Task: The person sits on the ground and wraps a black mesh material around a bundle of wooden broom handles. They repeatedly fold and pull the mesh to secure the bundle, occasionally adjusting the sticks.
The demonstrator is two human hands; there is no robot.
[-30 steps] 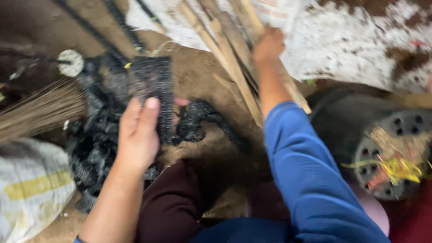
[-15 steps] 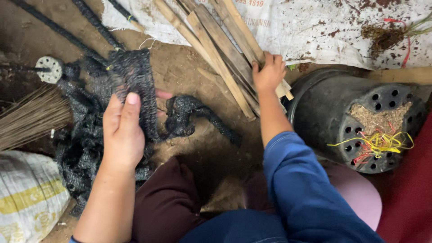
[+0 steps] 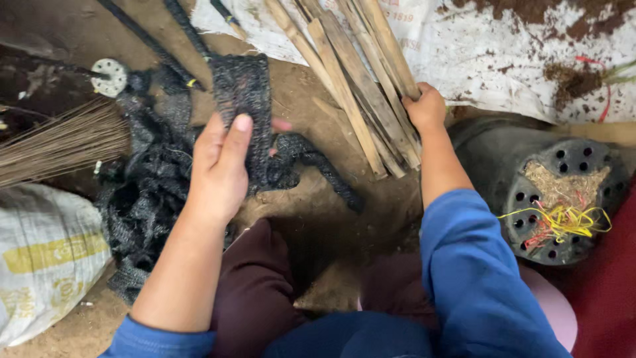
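Under left hand (image 3: 222, 166), black mesh strip (image 3: 244, 99); under right hand (image 3: 426, 107), bamboo sticks (image 3: 358, 86)

This looks like a plant-nursery or garden work area on bare earth. The dirt floor (image 3: 318, 219) is strewn with black netting strips (image 3: 152, 192), split bamboo stakes (image 3: 358, 79) and a broom of twigs (image 3: 59, 139). A black perforated plant pot (image 3: 556, 199), a soil-scattered white sheet (image 3: 517, 53) and a woven sack (image 3: 46, 258) lie around.
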